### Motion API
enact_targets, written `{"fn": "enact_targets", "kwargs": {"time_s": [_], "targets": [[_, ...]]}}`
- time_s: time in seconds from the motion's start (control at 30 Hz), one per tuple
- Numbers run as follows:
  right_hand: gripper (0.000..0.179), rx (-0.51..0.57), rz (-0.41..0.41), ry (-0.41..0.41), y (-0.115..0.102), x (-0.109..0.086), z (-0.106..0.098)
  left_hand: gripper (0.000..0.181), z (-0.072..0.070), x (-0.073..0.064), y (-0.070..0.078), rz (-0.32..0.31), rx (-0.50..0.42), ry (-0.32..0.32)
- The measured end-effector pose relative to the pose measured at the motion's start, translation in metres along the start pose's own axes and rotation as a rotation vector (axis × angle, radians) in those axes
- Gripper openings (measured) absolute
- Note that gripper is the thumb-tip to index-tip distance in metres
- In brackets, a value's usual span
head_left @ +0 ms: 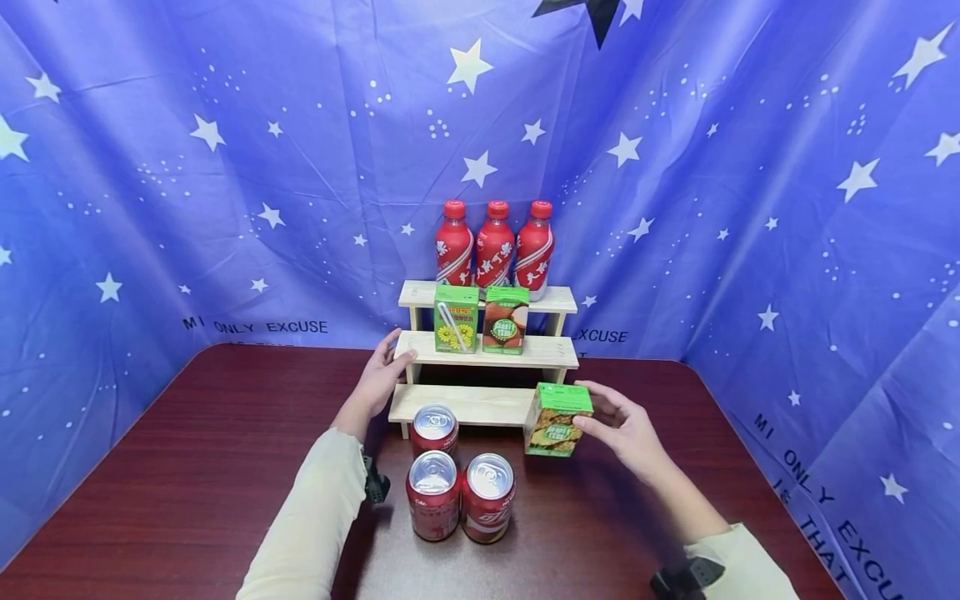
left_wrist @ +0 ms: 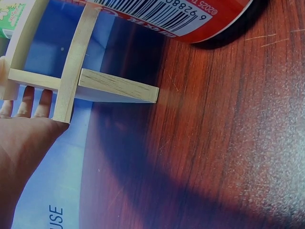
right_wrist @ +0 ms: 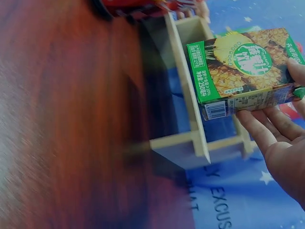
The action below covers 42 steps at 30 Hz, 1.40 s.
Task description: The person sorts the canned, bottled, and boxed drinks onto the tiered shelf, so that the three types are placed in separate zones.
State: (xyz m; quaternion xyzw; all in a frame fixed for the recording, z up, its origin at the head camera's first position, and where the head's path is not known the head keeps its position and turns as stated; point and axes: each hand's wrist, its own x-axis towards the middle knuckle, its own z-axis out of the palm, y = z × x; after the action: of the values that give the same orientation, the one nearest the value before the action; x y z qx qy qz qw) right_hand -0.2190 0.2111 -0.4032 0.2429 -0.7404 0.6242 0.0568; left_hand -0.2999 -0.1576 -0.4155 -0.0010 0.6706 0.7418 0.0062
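Observation:
My right hand (head_left: 622,429) pinches a green-topped pineapple juice carton (head_left: 558,421) between thumb and fingers, at the right end of the bottom step. In the right wrist view, the carton's pineapple picture (right_wrist: 245,59) and its barcode side show. My left hand (head_left: 377,375) holds the left end of the three-step wooden display stand (head_left: 487,352), thumb at the middle step; the left wrist view has its fingers (left_wrist: 44,102) behind the wooden side. On the middle step stand a yellow-flowered green carton (head_left: 456,321) with a straw and a coconut-pictured carton (head_left: 506,321).
Three red bottles (head_left: 495,250) line the top step. In front of the stand, three red soda cans (head_left: 487,500) are grouped upright on the dark wooden table (head_left: 300,400), one close to the bottom step. A blue star-patterned curtain (head_left: 330,208) hangs behind and at both sides.

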Motion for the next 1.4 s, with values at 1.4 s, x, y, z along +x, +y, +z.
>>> {"fn": "enact_targets", "kwargs": {"time_s": [1.4], "targets": [[0.056,0.05,0.095,0.218,-0.024,0.07,-0.051,0.067,-0.009,0.017,-0.028,0.084,0.02,0.02]]}}
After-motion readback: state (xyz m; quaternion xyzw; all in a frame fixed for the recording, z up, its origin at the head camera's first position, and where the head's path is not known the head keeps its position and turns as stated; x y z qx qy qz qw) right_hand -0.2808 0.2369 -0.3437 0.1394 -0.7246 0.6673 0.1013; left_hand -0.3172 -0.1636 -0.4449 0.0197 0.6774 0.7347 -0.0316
